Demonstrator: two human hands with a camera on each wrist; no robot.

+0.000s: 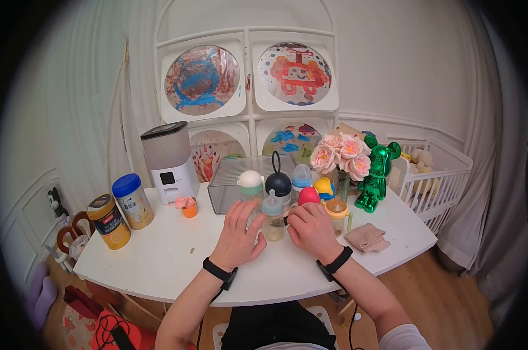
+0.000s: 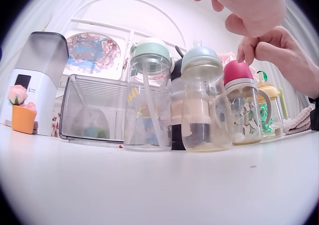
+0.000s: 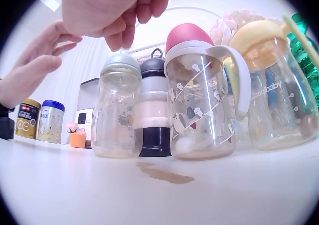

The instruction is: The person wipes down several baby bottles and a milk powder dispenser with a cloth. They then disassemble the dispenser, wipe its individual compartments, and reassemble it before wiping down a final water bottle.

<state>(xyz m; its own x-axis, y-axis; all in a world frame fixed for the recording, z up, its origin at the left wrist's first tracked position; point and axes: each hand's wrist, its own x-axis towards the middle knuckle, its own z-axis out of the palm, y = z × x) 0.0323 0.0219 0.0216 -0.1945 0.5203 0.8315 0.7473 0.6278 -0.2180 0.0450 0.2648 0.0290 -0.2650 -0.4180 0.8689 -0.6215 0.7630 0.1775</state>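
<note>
My left hand (image 1: 239, 233) hovers over the table with fingers spread, between a clear cup with a mint-green lid (image 2: 150, 100) and a baby bottle with a pale blue collar and teat (image 2: 205, 105). Nothing is in its grasp. On the other side of that bottle, my right hand (image 1: 313, 232) hangs with fingers loosely curled and pointing down, holding nothing visible. It is close to a handled bottle with a pink-red cap (image 3: 202, 95). Right of this stands a cup with a yellow lid and handles (image 3: 271, 85). Behind the front bottles is a dark stacked container with a loop (image 3: 154, 103).
A grey clear box (image 2: 94, 110) stands behind. To the left are a white dispenser (image 1: 173, 169), two tins, the nearer a gold tin (image 1: 108, 221), and an orange pot (image 1: 188, 210). To the right are pink flowers (image 1: 342, 153), a green bear figure (image 1: 376, 175) and a folded cloth (image 1: 367, 237).
</note>
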